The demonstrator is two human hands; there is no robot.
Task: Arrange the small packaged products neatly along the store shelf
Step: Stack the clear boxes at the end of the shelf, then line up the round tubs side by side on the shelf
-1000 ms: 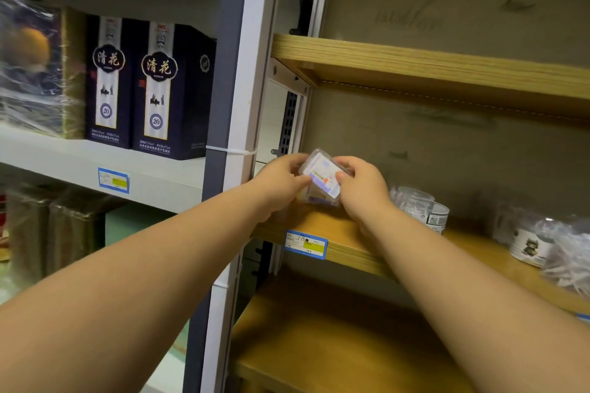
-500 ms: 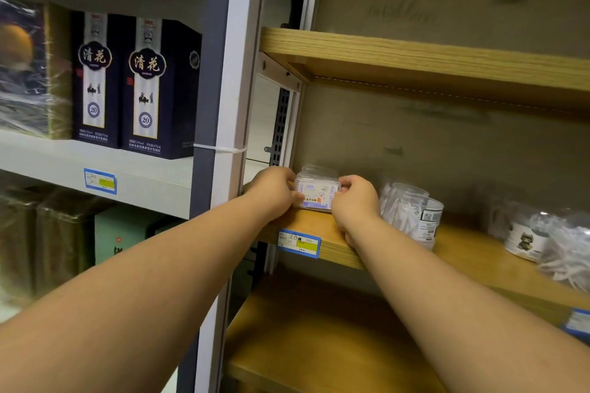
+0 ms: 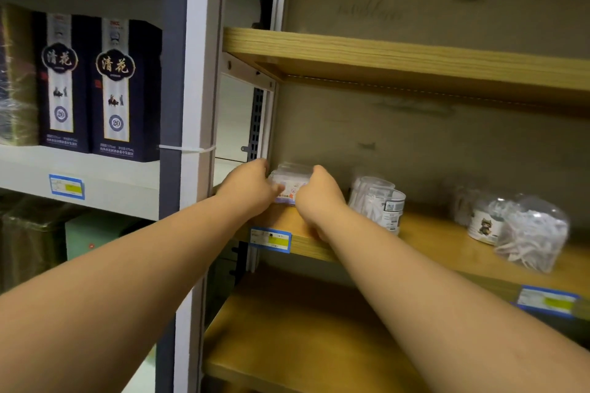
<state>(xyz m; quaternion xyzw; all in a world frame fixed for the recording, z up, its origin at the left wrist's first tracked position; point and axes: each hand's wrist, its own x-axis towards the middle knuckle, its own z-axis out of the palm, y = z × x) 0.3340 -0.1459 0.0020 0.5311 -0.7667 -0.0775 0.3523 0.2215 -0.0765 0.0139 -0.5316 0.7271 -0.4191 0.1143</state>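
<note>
Packet (image 3: 292, 183), small and see-through, sits at the left end of the wooden shelf (image 3: 440, 233). It looks light, smooth and maybe a bit slippery. Left hand (image 3: 252, 190) and right hand (image 3: 321, 193) squeeze its two short ends, a good place to hold.

Two dark blue boxes (image 3: 95, 86) each marked 清花 and 20, shelf price labels (image 3: 270, 239) unreadable

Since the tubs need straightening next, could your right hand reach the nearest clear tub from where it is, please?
Probably yes. The right hand sits just left of the clear tub on the same shelf, with open board between them; it would first have to let go of the small pack.
</note>
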